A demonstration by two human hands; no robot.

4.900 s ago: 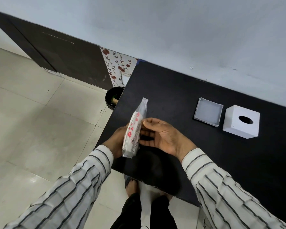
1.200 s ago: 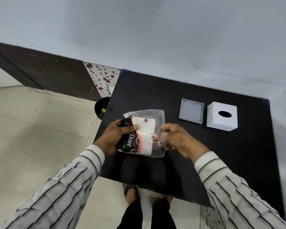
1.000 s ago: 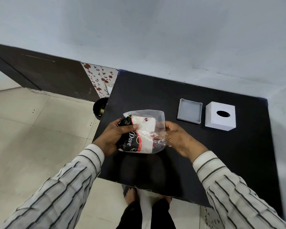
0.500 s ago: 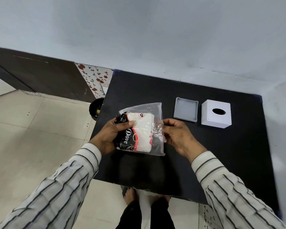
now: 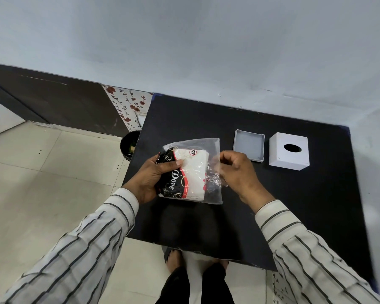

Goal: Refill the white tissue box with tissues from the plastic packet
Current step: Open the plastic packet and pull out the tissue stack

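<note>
Packet (image 5: pixel 191 172) held above the black counter (image 5: pixel 294 205), near its left front part; left hand (image 5: pixel 150 178) wraps the packet's left end, thumb across the top face, fingers (image 5: pixel 173 164) closed on it; right hand (image 5: pixel 237 172) at the packet's right edge, fingers curled and pinching the clear loose plastic there; packet lies roughly flat between both hands, clear flap sticking up at the far side.

Print on packet: "Dove" in white script on a black band, red curved stripe beside it, white area with a small round red-ringed mark reading "CP"; other small print too fine to read.

Box (image 5: pixel 289 151) white, upright on counter, oval hole on top, well apart to the right of the right hand; tray (image 5: pixel 248 148), shallow, grey-white, open side up, just left of the box, near the right hand's knuckles; no writing visible on either.

Striped sleeves on both arms; small dark bin (image 5: pixel 127 145) on the floor at the counter's left edge.
</note>
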